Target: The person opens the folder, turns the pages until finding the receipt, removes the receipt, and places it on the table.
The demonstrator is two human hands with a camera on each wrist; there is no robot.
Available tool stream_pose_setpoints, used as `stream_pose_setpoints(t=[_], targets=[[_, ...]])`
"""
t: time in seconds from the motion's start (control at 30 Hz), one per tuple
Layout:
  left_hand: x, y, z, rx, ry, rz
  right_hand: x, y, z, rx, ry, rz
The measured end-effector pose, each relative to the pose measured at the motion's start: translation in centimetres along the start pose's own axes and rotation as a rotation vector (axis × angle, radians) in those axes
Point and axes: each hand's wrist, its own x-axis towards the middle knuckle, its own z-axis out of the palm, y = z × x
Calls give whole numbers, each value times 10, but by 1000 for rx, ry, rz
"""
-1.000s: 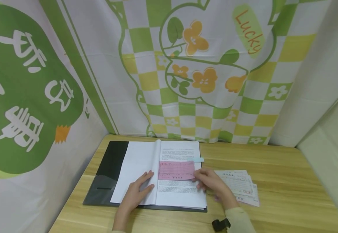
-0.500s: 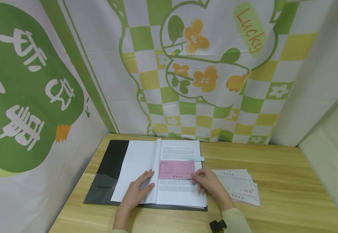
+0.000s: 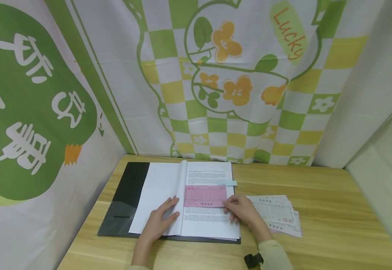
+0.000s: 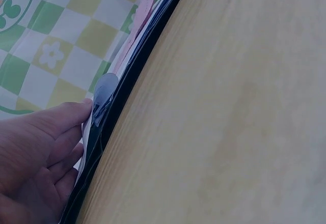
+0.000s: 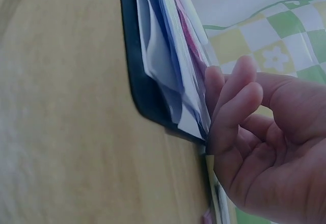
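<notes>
A black folder (image 3: 123, 198) lies spread on the table with its white pages turned open. Across the printed right page (image 3: 209, 228) is a pink printed slip (image 3: 204, 195), its left end near the fold. My right hand (image 3: 241, 210) pinches the slip's lower right corner between thumb and forefinger, the other fingers loosely bent below. Over the blank left page (image 3: 153, 195), my left hand (image 3: 159, 221) rests with fingers extended and thumb spread toward the fold. Seen edge-on in the right wrist view, the pink slip (image 5: 189, 35) runs up to the fingertips.
Right of the folder, several printed slips (image 3: 277, 212) overlap on the wooden table (image 3: 334, 210), partly behind my right hand. A light blue tab (image 3: 229, 183) sticks out from the right page's edge. A patterned curtain (image 3: 216, 123) hangs along the table's far side.
My right hand's fingertips have shifted slightly along the pink slip's lower right corner, and the slip lies a little straighter. The left hand has stayed on the page.
</notes>
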Motion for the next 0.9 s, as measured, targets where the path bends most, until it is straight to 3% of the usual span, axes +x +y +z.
stream_pose_setpoints(t=[0.2, 0.53, 0.9], targets=[[0, 0, 0, -1, 1, 3, -2, 1, -3, -18, 5, 17], [0, 0, 0, -4, -1, 8, -6, -2, -15, -93, 38, -29], [1, -1, 0, 1, -3, -7, -6, -2, -26, -43, 10, -44]])
